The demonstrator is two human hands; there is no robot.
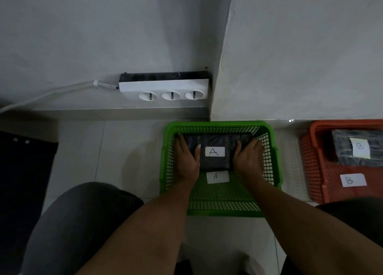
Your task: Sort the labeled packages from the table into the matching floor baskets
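A green plastic lattice basket (271, 150) sat on the pale tiled floor against the foot of the grey wall. Inside it lay a dark, flat wrapped package (215, 142) bearing a white label marked A (215, 151); the package sat toward the far wall of the basket. A second white label marked A (217, 177) lay on the basket's mesh floor just in front of the package.

To the right, apart from the green one, stood a red-orange plastic lattice basket (310, 160), cut off by the frame edge. It held a dark wrapped package (344, 150) with a pale label marked B (361, 147), and another white label marked B (353, 180) lay on its floor nearer the person.

Both bare forearms reached down into the green basket. The left hand (186, 156) clasped the package's left edge, thumb laid over the top and fingers down the side. The right hand (247, 156) clasped the right edge the same way, so the package was gripped between the two hands. Whether it rested on the basket floor could not be told.

A white three-socket power strip (165, 88) lay at the wall beyond the basket.
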